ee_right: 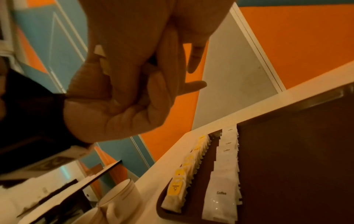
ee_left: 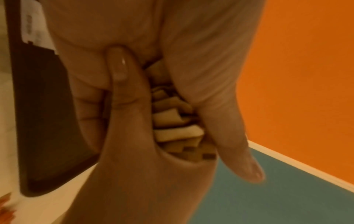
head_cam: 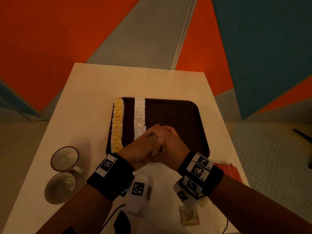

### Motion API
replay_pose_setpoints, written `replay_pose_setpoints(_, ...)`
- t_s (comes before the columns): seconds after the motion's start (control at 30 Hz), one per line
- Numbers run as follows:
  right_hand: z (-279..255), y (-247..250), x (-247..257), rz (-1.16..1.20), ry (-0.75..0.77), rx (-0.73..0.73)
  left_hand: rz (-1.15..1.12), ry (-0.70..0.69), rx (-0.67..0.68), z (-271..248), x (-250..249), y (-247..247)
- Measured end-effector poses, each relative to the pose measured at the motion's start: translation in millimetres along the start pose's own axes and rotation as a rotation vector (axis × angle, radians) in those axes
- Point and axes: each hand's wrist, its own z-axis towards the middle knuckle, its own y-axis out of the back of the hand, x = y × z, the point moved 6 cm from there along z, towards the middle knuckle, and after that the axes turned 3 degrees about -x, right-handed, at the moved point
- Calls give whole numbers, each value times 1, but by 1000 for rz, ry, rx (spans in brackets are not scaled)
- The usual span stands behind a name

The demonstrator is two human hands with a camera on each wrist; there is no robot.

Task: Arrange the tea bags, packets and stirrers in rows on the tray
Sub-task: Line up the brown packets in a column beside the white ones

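Over the near part of the dark brown tray [head_cam: 177, 114], my left hand [head_cam: 146, 144] and right hand [head_cam: 170, 139] are pressed together round a bundle of tan packets [head_cam: 151, 138]. In the left wrist view the packet ends [ee_left: 176, 121] are fanned between my left thumb [ee_left: 122, 91] and the right hand [ee_left: 206, 75]. A row of yellow tea bags [head_cam: 117, 125] lies along the tray's left edge. Beside it runs a row of white coffee packets [head_cam: 139, 114], also seen in the right wrist view [ee_right: 224, 181].
Two cups [head_cam: 65, 157] [head_cam: 60, 187] stand on the white table left of the tray. Red-orange sticks [head_cam: 228, 171] lie at the table's right edge. A single tan packet [head_cam: 189, 215] lies near the front. The tray's right half is bare.
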Motion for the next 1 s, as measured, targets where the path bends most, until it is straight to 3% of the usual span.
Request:
replay_pose_setpoints(0.13, 6, -11, 5, -285, 139, 62, -55, -33, -99, 4, -5, 4)
replay_pose_setpoints(0.2, 8, -12, 4, -520, 174, 69, -67, -47, -114, 4, -6, 0)
replay_pose_setpoints(0.27, 9, -13, 1, -603, 171, 47, -55, -60, -113, 1, -5, -5)
replay_pose_setpoints(0.4, 11, 0, -9, -257, 58, -91, 279, -123, -97, -6, -8, -1)
replay_pose_setpoints(0.5, 8, -2, -14, -204, 41, -53, 449, -162, -124, -6, -8, 12)
replay_pose_setpoints(0.63, 12, -8, -21, -152, 64, 31, 516, -222, -200, -1, -4, 10)
replay_pose_setpoints(0.7, 16, -12, -23, -141, 83, 104, 478, -223, -254, 4, -4, 9)
replay_pose_setpoints(0.8, 21, -11, -29, -31, 61, 167, 282, -100, -287, 13, 7, 13)
replay_pose_setpoints(0.9, 23, -10, -42, 88, 7, 206, 61, 19, -256, 19, 14, 15)
replay_pose_setpoints(1.0, 23, -15, -50, -13, 13, 261, 17, 62, -200, 23, 10, 16)
